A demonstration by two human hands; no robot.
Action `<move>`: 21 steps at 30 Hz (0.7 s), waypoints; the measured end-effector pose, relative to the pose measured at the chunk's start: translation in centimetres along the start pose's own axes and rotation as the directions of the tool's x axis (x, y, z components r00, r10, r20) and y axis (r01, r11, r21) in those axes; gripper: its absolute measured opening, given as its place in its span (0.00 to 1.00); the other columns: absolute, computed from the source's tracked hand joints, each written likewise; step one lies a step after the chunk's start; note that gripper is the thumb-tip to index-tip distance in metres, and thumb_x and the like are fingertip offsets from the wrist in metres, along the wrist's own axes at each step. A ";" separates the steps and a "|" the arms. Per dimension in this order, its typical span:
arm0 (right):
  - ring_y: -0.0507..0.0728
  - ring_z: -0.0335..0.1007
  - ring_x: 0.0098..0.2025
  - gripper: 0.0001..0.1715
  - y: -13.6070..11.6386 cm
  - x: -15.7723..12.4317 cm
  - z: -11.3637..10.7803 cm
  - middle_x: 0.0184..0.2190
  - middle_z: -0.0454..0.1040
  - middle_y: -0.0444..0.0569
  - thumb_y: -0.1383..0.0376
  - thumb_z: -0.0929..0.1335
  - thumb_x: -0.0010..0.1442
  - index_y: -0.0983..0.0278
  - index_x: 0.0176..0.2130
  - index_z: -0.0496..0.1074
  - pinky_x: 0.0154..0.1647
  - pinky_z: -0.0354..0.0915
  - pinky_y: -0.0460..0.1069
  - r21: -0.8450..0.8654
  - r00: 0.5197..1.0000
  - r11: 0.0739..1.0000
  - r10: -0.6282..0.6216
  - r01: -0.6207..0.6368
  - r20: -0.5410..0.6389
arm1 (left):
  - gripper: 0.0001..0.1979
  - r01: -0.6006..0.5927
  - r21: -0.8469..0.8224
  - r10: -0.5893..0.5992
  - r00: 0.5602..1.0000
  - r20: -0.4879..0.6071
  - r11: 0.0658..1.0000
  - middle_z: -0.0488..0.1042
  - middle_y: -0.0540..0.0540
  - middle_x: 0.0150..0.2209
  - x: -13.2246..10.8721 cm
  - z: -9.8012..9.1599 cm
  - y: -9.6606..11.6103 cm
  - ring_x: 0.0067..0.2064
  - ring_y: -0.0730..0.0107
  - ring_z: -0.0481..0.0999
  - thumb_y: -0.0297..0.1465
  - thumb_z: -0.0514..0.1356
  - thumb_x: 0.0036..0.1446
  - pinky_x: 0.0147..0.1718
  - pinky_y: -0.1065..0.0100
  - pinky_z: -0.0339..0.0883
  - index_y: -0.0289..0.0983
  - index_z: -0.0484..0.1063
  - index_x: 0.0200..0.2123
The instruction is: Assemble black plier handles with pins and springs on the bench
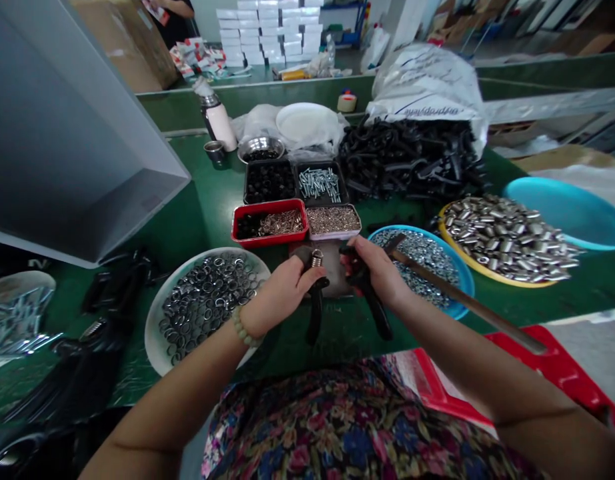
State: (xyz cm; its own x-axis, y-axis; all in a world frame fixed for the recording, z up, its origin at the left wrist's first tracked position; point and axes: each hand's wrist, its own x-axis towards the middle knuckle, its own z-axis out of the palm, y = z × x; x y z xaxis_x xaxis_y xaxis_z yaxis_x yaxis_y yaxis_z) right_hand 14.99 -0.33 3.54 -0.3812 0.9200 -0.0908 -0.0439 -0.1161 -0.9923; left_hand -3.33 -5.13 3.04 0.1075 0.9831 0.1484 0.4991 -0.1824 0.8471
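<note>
while left hand (286, 283) grips smooth black handle (315, 317) near coiled metal spring (317, 259) | right hand (380, 267) clasps curved black piece (373, 303)

Both hands (281, 290) grip black handled parts (315, 317), the left's seemingly with a spring (317, 259).

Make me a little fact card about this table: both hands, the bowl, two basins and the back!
Left hand: holds a black handle, coiled spring by the thumb
Right hand: holds a second black piece
White bowl: metal rings
Yellow basin: shiny metal pieces
Blue basin near the right hand: small metal parts, hammer lying across
Back: pale flask, heap of black parts by a white bag
</note>
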 end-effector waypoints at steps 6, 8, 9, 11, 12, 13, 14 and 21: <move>0.48 0.56 0.17 0.26 0.3 -0.6 0.6 0.20 0.60 0.41 0.43 0.62 0.59 0.62 0.27 0.62 0.11 0.54 0.45 -0.134 0.998 0.991 0.003 0.006 0.070 | 0.16 -0.043 0.152 0.036 0.998 0.048 0.987 0.73 0.46 0.30 -0.4 0.1 0.7 0.31 0.66 0.69 0.42 0.53 0.62 0.35 0.66 0.62 0.37 0.71 0.31; 0.49 0.57 0.19 0.25 0.1 -0.7 0.5 0.20 0.61 0.41 0.45 0.61 0.61 0.62 0.26 0.62 0.15 0.55 0.45 -0.230 0.994 0.970 -0.064 0.083 0.086 | 0.16 -0.044 0.243 0.034 0.998 0.046 0.969 0.72 0.45 0.29 -0.5 0.0 0.7 0.31 0.66 0.69 0.42 0.54 0.62 0.35 0.66 0.62 0.37 0.71 0.30; 0.50 0.58 0.21 0.25 0.0 -0.8 0.5 0.20 0.61 0.42 0.46 0.61 0.62 0.62 0.26 0.62 0.18 0.55 0.46 -0.289 0.990 0.949 -0.100 0.125 0.100 | 0.16 -0.046 0.290 0.032 0.998 0.054 0.956 0.72 0.45 0.29 -0.5 -0.1 0.7 0.30 0.66 0.70 0.42 0.54 0.61 0.35 0.66 0.63 0.37 0.71 0.30; 0.51 0.58 0.24 0.24 -0.3 -0.7 0.5 0.20 0.62 0.43 0.48 0.60 0.63 0.62 0.24 0.62 0.22 0.55 0.47 -0.396 0.979 0.897 -0.155 0.197 0.136 | 0.16 -0.053 0.353 0.030 0.997 0.069 0.934 0.71 0.44 0.28 -0.5 0.0 0.5 0.30 0.66 0.70 0.42 0.55 0.61 0.35 0.66 0.63 0.37 0.72 0.31; 0.52 0.58 0.25 0.24 -0.5 -0.6 0.5 0.20 0.62 0.43 0.49 0.60 0.63 0.62 0.24 0.62 0.23 0.55 0.47 -0.435 0.973 0.873 -0.166 0.220 0.160 | 0.16 -0.054 0.360 0.032 0.997 0.066 0.931 0.71 0.45 0.27 -0.6 0.1 0.4 0.29 0.66 0.70 0.42 0.55 0.60 0.35 0.66 0.63 0.37 0.72 0.30; 0.52 0.58 0.25 0.24 -0.7 -0.5 0.6 0.20 0.62 0.43 0.50 0.60 0.64 0.61 0.23 0.62 0.24 0.54 0.48 -0.463 0.968 0.854 -0.170 0.238 0.185 | 0.15 -0.054 0.353 0.034 0.997 0.063 0.934 0.70 0.45 0.26 -0.7 0.3 0.4 0.28 0.66 0.69 0.42 0.55 0.60 0.34 0.66 0.63 0.37 0.71 0.30; 0.52 0.58 0.25 0.24 -0.8 -0.4 0.8 0.20 0.62 0.44 0.51 0.59 0.64 0.61 0.23 0.61 0.25 0.54 0.48 -0.481 0.964 0.840 -0.171 0.251 0.204 | 0.15 -0.050 0.337 0.032 0.998 0.059 0.940 0.70 0.45 0.26 -0.8 0.5 0.3 0.27 0.66 0.69 0.42 0.56 0.60 0.33 0.66 0.63 0.37 0.71 0.29; 0.53 0.58 0.27 0.23 0.1 -0.9 2.7 0.22 0.61 0.44 0.51 0.57 0.65 0.61 0.24 0.58 0.27 0.54 0.49 -0.485 0.964 0.832 -0.232 0.267 0.132 | 0.17 0.050 0.317 -0.061 0.998 0.024 0.947 0.70 0.45 0.26 -1.6 2.1 0.2 0.27 0.66 0.68 0.42 0.52 0.63 0.30 0.67 0.59 0.37 0.69 0.29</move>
State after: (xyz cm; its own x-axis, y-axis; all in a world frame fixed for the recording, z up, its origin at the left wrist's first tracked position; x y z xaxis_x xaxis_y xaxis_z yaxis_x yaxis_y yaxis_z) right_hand 12.87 -2.16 3.78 -0.4793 0.8640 0.1541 0.3097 0.3309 -0.8914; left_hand -1.59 -6.76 1.92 0.0972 0.9917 0.0842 0.7504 -0.1286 0.6484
